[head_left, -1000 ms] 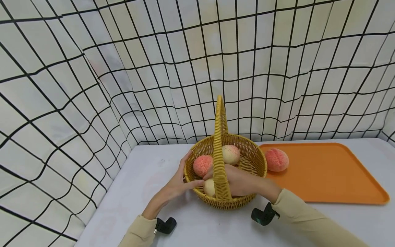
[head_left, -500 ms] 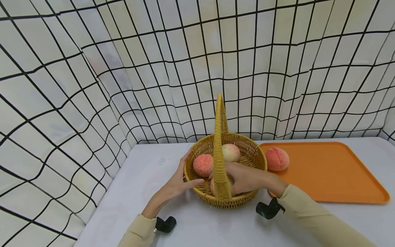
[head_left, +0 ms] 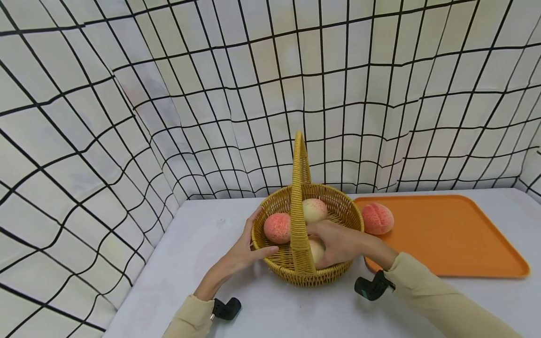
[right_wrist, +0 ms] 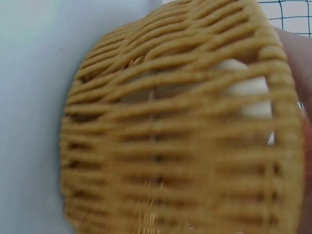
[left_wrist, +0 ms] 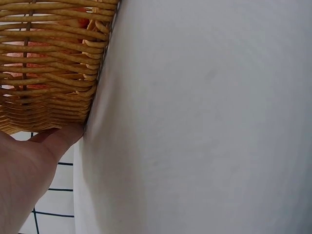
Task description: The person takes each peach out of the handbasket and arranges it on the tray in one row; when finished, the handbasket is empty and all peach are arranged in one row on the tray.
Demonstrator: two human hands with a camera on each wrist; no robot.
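A yellow wicker basket (head_left: 346,211) with a tall arched handle stands on the white table. My left hand (head_left: 243,253) grips its left side, thumb over the rim and fingers against the outer wall. Down inside the basket, my right hand (head_left: 338,241) holds a pale peach (head_left: 317,249), partly covered by the handle. A pink peach (head_left: 277,228) lies left of the handle in the basket. Behind the right hand sits a cream peach with pink speckles (head_left: 314,210). In the right wrist view, basket weave (right_wrist: 195,141) covers most of the picture, with a pale peach (right_wrist: 251,95) showing through.
An orange tray (head_left: 448,239) lies right of the basket, very near it. One pink peach (head_left: 377,218) rests at the tray's left end. Black netting (head_left: 338,94) over white cloth closes off the back and left of the table.
My right hand has shifted a little to the right inside the basket, with the pale peach moving along. The left hand stays at the rim.
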